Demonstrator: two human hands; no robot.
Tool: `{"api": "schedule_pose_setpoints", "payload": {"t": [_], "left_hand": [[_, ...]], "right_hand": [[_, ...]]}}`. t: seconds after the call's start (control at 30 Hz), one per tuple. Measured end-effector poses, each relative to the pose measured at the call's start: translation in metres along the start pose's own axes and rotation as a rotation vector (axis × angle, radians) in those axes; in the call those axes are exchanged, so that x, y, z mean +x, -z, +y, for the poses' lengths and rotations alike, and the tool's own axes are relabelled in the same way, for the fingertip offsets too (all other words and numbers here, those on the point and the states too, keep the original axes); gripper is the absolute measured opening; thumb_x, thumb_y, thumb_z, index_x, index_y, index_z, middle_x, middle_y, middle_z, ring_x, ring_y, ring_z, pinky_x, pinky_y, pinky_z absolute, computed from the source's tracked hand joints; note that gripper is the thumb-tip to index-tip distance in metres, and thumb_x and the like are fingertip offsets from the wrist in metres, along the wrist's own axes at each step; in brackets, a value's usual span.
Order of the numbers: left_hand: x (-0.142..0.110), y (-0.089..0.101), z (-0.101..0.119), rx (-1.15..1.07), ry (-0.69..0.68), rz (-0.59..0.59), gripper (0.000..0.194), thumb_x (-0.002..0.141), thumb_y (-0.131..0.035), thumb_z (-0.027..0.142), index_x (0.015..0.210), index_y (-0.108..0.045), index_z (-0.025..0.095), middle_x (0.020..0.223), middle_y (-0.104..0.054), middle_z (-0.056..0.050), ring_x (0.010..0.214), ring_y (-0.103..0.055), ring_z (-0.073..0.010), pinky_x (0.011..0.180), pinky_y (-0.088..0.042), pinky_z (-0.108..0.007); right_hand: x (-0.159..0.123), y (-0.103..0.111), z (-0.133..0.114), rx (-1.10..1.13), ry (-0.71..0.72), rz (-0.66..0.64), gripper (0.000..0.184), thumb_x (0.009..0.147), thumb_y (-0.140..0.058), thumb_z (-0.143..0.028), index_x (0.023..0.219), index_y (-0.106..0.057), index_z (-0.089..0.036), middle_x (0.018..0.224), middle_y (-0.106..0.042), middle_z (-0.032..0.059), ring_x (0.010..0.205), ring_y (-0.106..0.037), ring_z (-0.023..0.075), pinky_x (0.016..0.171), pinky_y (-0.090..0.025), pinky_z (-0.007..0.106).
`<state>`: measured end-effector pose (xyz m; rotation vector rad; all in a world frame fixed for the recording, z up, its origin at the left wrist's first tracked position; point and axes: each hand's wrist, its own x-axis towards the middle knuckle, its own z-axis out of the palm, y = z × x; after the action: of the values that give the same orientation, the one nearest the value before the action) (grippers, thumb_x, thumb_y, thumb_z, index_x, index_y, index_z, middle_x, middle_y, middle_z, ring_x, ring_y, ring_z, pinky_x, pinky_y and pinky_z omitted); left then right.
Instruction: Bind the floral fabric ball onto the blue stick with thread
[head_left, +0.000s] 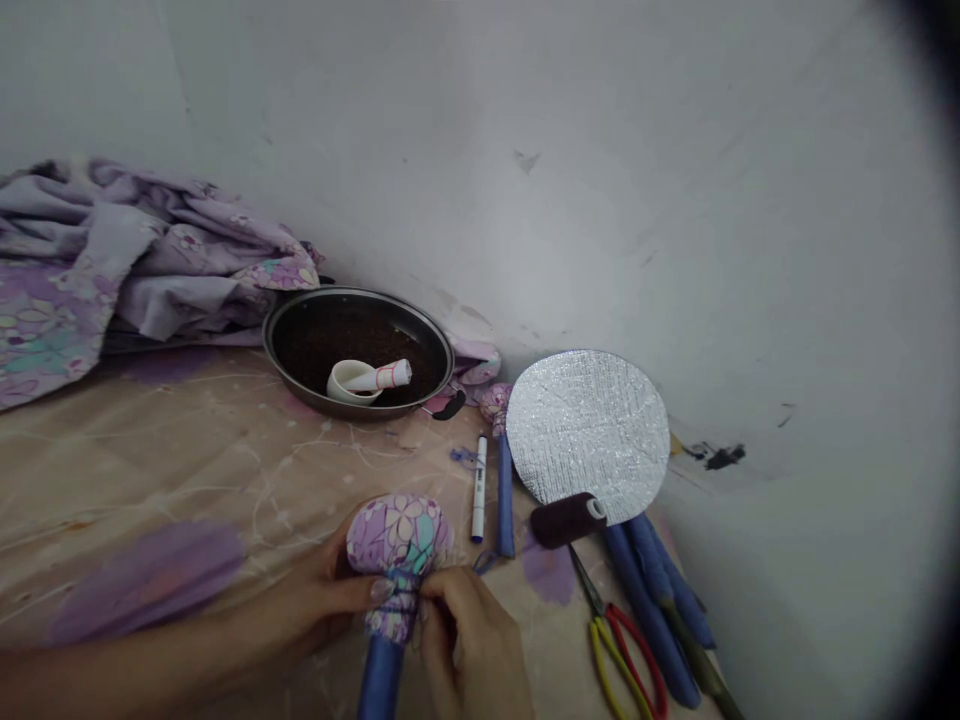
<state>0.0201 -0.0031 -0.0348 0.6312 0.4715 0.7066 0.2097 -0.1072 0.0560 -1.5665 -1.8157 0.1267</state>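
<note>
A stick with a padded floral cloth head [397, 535] and a blue-wrapped handle [381, 680] is tilted slightly, low in the view. My left hand [337, 580] wraps round the padded head, its thumb pressing on the neck. Dark bluish thread [403, 590] is wound about that neck. At the neck's right side, my right hand [480, 640] is closed, fingertips pinched at the thread; its finger ends are partly hidden. A thin blue strip [486, 562] shows just beyond the right knuckles.
Behind are a black pan [300, 392] holding a white cup [349, 385], and heaped floral cloth [187, 260] by the wall. A white marker [479, 490], another blue-handled stick [505, 500], a silvery oval [589, 430], a dark thread cone [562, 521] and scissors [619, 650] lie rightward.
</note>
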Motion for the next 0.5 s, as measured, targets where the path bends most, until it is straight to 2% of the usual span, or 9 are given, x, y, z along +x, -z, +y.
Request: {"api": "schedule_pose_setpoints", "payload": {"t": [0.2,0.37,0.5], "left_hand": [[0.001,-0.001,0.001,0.017,-0.020,-0.004,0.104,0.072,-0.125,0.057,0.165,-0.087,0.031,0.159,-0.095,-0.013,0.151,-0.086,-0.0463,0.126,-0.070,-0.051],[-0.002,-0.004,0.009,0.049,-0.015,-0.024,0.095,0.076,-0.122,0.049,0.163,-0.088,0.033,0.157,-0.095,-0.009,0.160,-0.079,-0.0505,0.131,-0.064,-0.056],[-0.003,-0.005,0.011,-0.019,-0.031,-0.025,0.102,0.072,-0.126,0.052,0.164,-0.085,0.033,0.153,-0.095,-0.011,0.152,-0.083,-0.0459,0.120,-0.069,-0.052]], "right_hand": [[0.000,-0.008,-0.005,-0.001,-0.027,0.053,0.031,0.109,-0.062,-0.002,0.111,-0.072,-0.031,0.092,-0.084,-0.0018,0.076,-0.084,0.0213,0.074,-0.062,0.027],[0.000,-0.005,-0.003,0.011,-0.006,0.032,0.032,0.109,-0.061,-0.001,0.111,-0.072,-0.031,0.093,-0.085,-0.0010,0.078,-0.085,0.0210,0.075,-0.064,0.026],[0.000,-0.001,-0.005,-0.045,0.009,0.012,0.032,0.105,-0.063,-0.001,0.110,-0.074,-0.031,0.093,-0.084,-0.0011,0.076,-0.085,0.0213,0.074,-0.064,0.027]]}}
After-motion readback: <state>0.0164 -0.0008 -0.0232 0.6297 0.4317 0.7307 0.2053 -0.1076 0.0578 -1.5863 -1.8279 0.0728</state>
